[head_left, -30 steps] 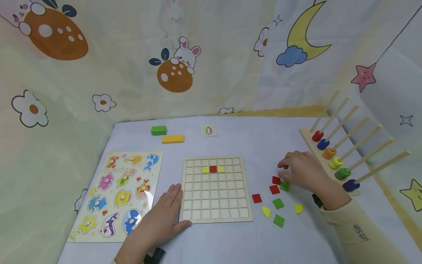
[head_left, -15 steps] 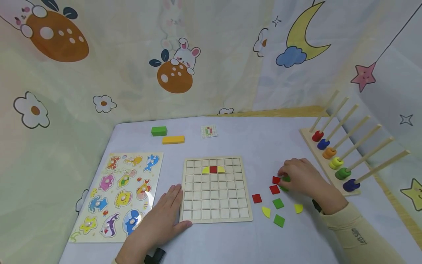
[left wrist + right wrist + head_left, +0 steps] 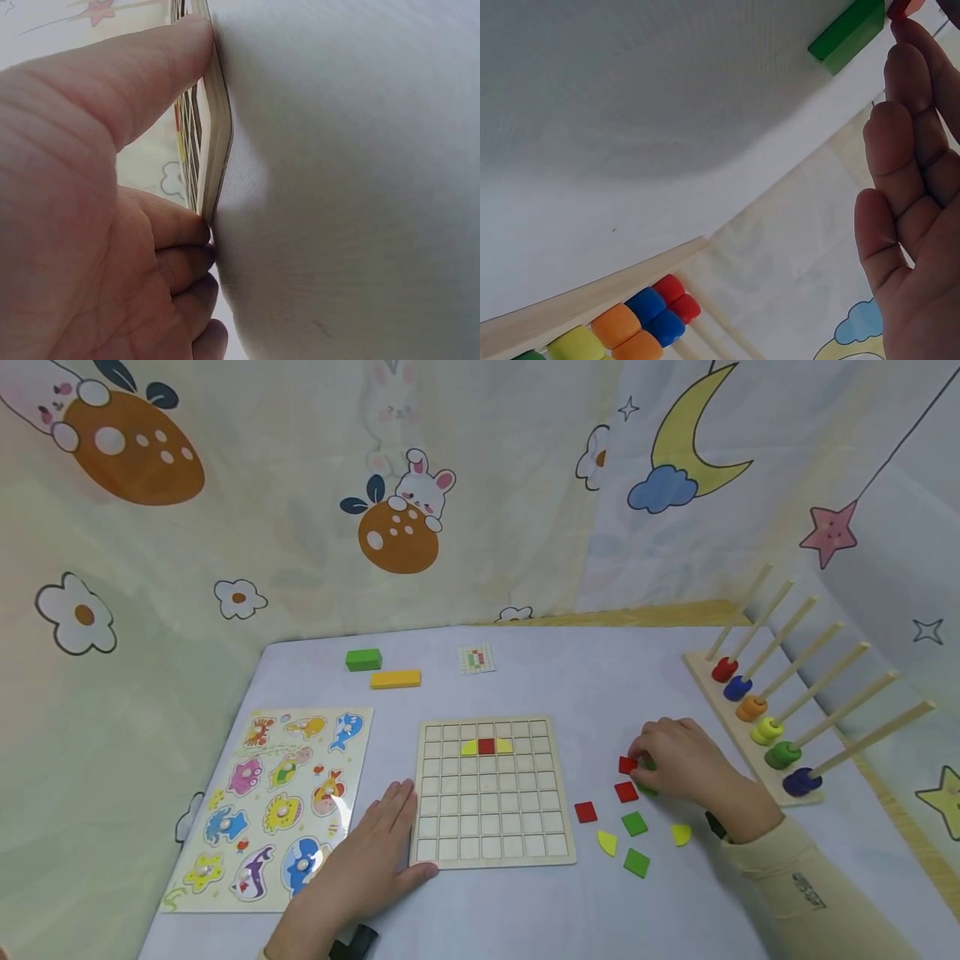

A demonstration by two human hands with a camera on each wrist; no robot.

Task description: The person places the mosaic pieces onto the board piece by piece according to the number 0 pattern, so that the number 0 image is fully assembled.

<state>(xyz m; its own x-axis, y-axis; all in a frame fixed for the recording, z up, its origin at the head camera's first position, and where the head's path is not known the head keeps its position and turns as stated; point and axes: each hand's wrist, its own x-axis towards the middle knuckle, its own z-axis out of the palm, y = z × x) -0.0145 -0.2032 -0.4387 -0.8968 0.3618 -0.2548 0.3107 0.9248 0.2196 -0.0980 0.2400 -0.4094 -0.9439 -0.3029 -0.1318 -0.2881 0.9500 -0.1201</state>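
My left hand point(image 3: 367, 852) lies with straight fingers along the left edge of a wooden grid board point(image 3: 491, 810), its thumb at the near left corner. In the left wrist view, thumb and fingertips touch the board's rim point(image 3: 216, 161). Near the board's top sit a red square tile point(image 3: 486, 746) and two yellow pieces, one on each side. To the right of the board, my right hand point(image 3: 686, 764) pinches a red square tile point(image 3: 627, 765) between thumb and index finger. A green tile point(image 3: 849, 36) lies beside those fingertips, partly hidden under the hand in the head view.
Loose red, green and yellow tiles point(image 3: 634, 823) lie right of the board. An animal knob puzzle point(image 3: 281, 810) is at left. A pegged bead rack point(image 3: 757, 735) stands at right. At the back are a green block point(image 3: 363, 660), a yellow block point(image 3: 395, 679) and a pattern card point(image 3: 477, 659).
My right hand has come down and left onto the tiles, its fingertips closing at the upper red tile, which has shifted slightly away from me. The left hand has stayed at the board.
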